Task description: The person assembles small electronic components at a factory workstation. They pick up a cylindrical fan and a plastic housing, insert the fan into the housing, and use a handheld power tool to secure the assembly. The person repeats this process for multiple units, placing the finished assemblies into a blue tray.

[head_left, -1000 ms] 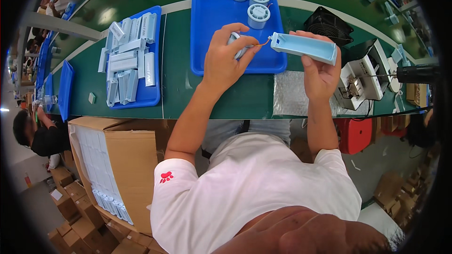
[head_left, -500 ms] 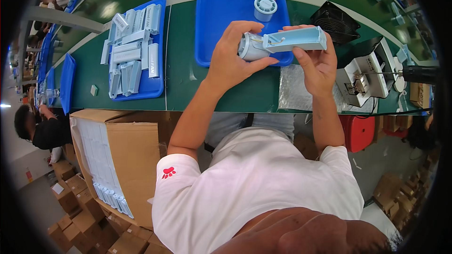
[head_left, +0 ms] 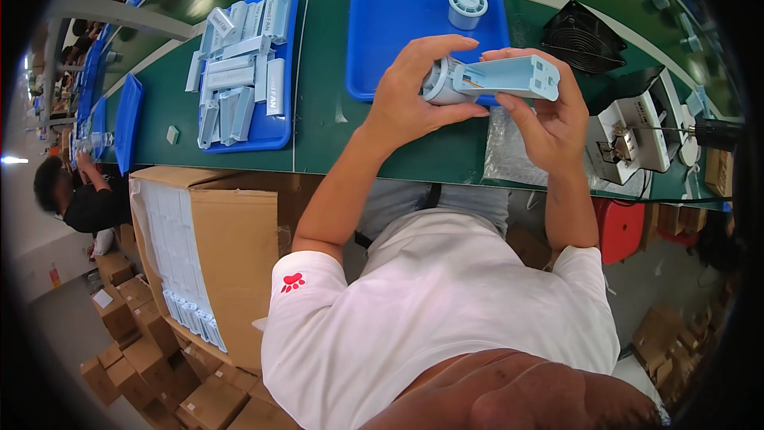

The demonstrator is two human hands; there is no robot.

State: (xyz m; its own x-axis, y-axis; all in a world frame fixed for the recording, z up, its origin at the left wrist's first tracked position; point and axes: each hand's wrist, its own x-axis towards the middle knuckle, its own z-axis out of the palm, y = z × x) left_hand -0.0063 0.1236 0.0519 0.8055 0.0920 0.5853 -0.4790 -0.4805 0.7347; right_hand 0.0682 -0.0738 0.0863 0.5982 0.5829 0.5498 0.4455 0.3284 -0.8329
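My left hand (head_left: 399, 97) curls around a light blue round fan housing (head_left: 446, 87), thumb below it and fingers above. My right hand (head_left: 557, 129) grips a light blue open handle shell (head_left: 508, 78) from its far side and underneath. The shell's hollow side is turned up, and small holes show in its outer end. Housing and shell meet end to end; whether they are fastened, I cannot tell. A thin wire (head_left: 471, 83) shows where they meet. Both are held over the near right part of a blue tray (head_left: 378, 48).
Several round light blue housings (head_left: 467, 8) stand in the tray. To the left, another blue tray (head_left: 270, 137) holds a pile of light blue handle pieces (head_left: 231, 78). A black fan (head_left: 583, 38), bubble wrap (head_left: 509, 151) and a white device (head_left: 625, 135) lie right. An open carton (head_left: 235, 247) stands below.
The view has shifted, so the table appears farther right and higher. The handle shell has tilted, showing the holes in its end, and less wire is visible. Both hands keep their hold.
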